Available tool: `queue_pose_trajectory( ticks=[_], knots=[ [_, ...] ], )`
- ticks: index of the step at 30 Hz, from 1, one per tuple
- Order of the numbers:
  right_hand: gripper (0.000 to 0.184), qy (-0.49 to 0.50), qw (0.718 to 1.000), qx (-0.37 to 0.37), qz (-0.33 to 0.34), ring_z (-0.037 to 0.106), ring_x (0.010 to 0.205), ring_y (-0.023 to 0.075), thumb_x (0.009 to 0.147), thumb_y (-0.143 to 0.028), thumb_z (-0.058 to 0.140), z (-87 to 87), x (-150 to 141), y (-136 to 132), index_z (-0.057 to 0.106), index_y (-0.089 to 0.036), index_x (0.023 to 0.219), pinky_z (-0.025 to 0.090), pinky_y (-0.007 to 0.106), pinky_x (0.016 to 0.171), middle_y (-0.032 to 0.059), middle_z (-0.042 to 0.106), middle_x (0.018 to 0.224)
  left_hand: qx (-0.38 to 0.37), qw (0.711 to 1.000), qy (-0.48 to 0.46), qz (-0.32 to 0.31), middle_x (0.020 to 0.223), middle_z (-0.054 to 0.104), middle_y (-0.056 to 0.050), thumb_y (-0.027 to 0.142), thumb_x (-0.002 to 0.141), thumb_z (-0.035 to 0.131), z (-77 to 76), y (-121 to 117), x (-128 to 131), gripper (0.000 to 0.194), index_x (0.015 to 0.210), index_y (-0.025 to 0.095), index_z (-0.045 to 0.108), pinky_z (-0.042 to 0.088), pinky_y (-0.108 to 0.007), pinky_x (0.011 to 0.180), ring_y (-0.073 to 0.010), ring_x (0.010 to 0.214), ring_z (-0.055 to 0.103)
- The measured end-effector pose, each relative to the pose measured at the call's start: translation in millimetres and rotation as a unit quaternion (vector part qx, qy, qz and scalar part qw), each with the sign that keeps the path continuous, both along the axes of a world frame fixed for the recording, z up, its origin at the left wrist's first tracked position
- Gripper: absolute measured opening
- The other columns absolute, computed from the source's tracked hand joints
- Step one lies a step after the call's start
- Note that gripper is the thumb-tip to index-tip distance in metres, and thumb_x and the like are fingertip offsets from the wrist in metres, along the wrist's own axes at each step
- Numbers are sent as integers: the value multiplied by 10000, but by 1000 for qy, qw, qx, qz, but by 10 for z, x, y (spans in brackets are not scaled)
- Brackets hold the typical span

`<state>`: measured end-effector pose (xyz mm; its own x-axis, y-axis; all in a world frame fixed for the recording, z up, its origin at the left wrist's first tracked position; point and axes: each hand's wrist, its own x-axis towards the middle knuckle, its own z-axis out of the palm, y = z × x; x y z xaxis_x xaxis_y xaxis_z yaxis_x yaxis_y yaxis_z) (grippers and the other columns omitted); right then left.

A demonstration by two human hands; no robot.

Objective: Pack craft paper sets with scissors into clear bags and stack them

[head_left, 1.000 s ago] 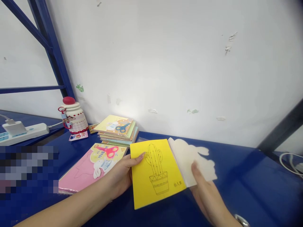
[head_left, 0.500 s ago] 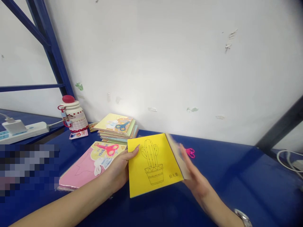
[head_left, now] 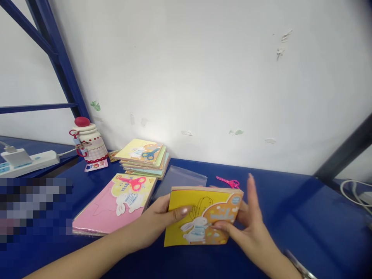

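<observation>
Bright yellow craft booklet (head_left: 200,216) in the middle of the shot, up in both hands just off the front edge of the blue bench (head_left: 290,228)! Cover facing up, there's an orange panel and a white rabbit in a striped top. The left hand (head_left: 154,223) has it by the left edge, thumb across the cover, fingers tucked beneath, a narrow, firm hold on the booklet. Over on the other side, the right hand (head_left: 250,228) clasps the right edge, fingers spread, some across the front, others rising behind the top corner, with a metal bracelet (head_left: 299,264) at the wrist. Right behind the booklet, a clear plastic sleeve (head_left: 181,180) lies flat on the bench, with pink scissors (head_left: 228,182) just to its right near the back edge. Moving left, a pink craft pack (head_left: 113,205) lies beside the left hand, and behind it a stack of craft packs (head_left: 142,157) sits against the white wall (head_left: 203,77). At the back left corner, a cream bottle with a red cap (head_left: 88,145) stands near a white power strip (head_left: 29,162).
</observation>
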<state>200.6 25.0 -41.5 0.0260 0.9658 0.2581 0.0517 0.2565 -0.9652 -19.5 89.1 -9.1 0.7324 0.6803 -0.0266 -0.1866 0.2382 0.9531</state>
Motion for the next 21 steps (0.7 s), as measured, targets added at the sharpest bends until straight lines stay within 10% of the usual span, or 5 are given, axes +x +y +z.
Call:
queue_pose_trajectory(
  ticks=[7, 10, 15, 21],
  knots=[
    [572, -250, 956, 144, -57, 557, 1130, 252, 801, -212, 672, -7, 245, -16, 448, -428, 1281, 472, 429, 953, 11, 563, 1286, 74, 994, 48, -64, 1150, 669, 11, 124, 747, 689, 82, -73, 59, 507, 1212, 297, 586, 463, -276, 905, -217, 1110, 578],
    [602, -185, 975, 112, -58, 612, 1055, 252, 797, -220, 677, -33, 181, -37, 427, -420, 1307, 528, 411, 879, 28, 607, 1230, 64, 995, 62, -48, 1122, 683, 9, 117, 691, 732, 27, -84, 96, 550, 1196, 291, 601, 477, -295, 897, -222, 1084, 595],
    [1048, 71, 996, -44, -15, 700, 835, 249, 757, -337, 714, 53, -28, -29, -67, -343, 1456, 583, 422, 752, 47, 714, 1010, 68, 992, 105, 3, 994, 729, 20, 173, 562, 829, -61, -87, 115, 498, 1033, 253, 687, 510, -297, 842, -226, 1004, 638],
    [806, 93, 987, -118, 62, 657, 982, 260, 737, -394, 722, 60, -59, 36, 311, -245, 1415, 548, 379, 832, 85, 694, 1094, 99, 984, 121, 90, 1025, 724, -16, 202, 655, 770, -22, -135, 120, 362, 1007, 200, 688, 501, -305, 876, -223, 985, 650]
  ],
)
